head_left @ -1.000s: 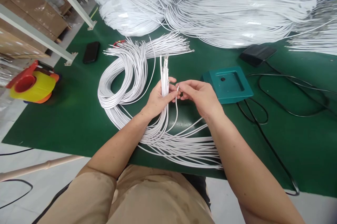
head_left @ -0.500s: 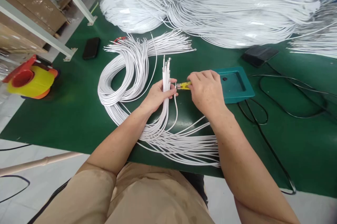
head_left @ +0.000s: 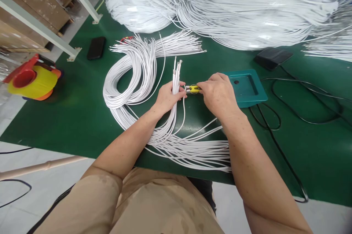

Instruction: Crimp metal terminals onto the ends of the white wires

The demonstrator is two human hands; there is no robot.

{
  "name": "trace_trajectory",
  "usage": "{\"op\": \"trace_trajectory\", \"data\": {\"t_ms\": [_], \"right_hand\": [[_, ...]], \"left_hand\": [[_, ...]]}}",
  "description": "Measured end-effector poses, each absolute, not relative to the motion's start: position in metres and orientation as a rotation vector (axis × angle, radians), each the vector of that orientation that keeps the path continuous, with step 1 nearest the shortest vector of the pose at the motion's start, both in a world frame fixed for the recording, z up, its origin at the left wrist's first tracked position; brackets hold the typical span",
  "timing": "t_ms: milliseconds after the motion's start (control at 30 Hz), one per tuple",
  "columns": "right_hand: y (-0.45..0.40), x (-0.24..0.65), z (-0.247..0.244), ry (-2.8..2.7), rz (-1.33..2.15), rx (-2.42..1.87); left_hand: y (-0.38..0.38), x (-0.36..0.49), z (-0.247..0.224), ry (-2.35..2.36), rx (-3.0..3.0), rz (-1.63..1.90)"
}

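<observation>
My left hand is closed round a bunch of white cables whose ends stick up above the fingers. One single cable stands apart from the bunch, its tip at my left fingertips. My right hand grips a small yellow-handled cutting tool. The tool's metal jaws point left and meet that cable's tip beside my left thumb; whether they are closed on it I cannot tell. More white cables fan out under my forearms toward the table's front edge.
A coiled cable bundle lies left of my hands, with a black phone-like object beyond. A teal tray and a black box with cords are at right. Large cable heaps fill the back. A yellow-red tape dispenser stands left.
The yellow tool has turned slightly in my right hand, so more of its handle shows. Both hands have shifted a little to the right in the picture, as has the whole view.
</observation>
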State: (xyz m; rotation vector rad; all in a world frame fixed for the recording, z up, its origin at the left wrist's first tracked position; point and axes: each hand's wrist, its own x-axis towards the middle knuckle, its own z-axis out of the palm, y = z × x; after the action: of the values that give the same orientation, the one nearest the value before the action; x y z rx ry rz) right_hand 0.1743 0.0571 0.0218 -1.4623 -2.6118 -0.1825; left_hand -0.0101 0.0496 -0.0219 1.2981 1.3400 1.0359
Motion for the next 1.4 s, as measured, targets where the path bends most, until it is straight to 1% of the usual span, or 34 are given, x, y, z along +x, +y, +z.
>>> {"op": "trace_trajectory", "data": {"t_ms": [200,267,400,467,600,700,767,867,933,1000,1067,1200,1267,1333,1400], "right_hand": [[0.056,0.174,0.022,-2.626,-0.210,-1.490],[0.053,0.178,0.021,-2.512,-0.240,-1.531],[0.049,0.191,0.019,-2.126,-0.287,-1.765],[0.049,0.195,0.016,-2.063,-0.268,-1.831],[0.051,0.197,0.013,-2.081,-0.251,-1.816],[0.049,0.194,0.018,-2.062,-0.237,-1.714],[0.044,0.187,0.024,-2.136,-0.093,-1.531],[0.030,0.167,0.034,-2.430,0.323,-1.126],[0.020,0.152,0.038,-2.624,0.532,-0.996],[0.012,0.141,0.042,-2.761,0.668,-1.106],[0.010,0.138,0.046,-2.801,0.903,-1.247],[0.014,0.153,0.052,-2.552,1.609,-1.207],[0.017,0.162,0.053,-2.394,1.828,-1.207],[0.018,0.165,0.051,-2.346,1.873,-1.211],[0.018,0.164,0.049,-2.400,1.781,-1.205]], "left_hand": [[0.052,-0.012,-0.030,1.396,1.412,1.014],[0.052,-0.012,-0.028,1.386,1.413,1.001],[0.050,-0.012,-0.021,1.373,1.389,0.975],[0.049,-0.013,-0.016,1.374,1.375,0.966],[0.046,-0.017,-0.011,1.342,1.312,1.005],[0.046,-0.021,-0.011,1.270,1.212,1.073],[0.046,-0.021,-0.011,1.196,1.176,1.103],[0.045,-0.021,-0.012,1.067,1.119,1.140],[0.045,-0.020,-0.012,1.020,1.078,1.149],[0.044,-0.020,-0.011,1.007,1.066,1.139],[0.044,-0.021,-0.010,1.008,1.056,1.091],[0.042,-0.021,-0.007,1.039,0.999,0.957],[0.042,-0.021,-0.005,1.038,0.975,0.943],[0.041,-0.020,-0.004,1.008,0.949,0.940],[0.041,-0.019,-0.003,0.981,0.928,0.938]]}}
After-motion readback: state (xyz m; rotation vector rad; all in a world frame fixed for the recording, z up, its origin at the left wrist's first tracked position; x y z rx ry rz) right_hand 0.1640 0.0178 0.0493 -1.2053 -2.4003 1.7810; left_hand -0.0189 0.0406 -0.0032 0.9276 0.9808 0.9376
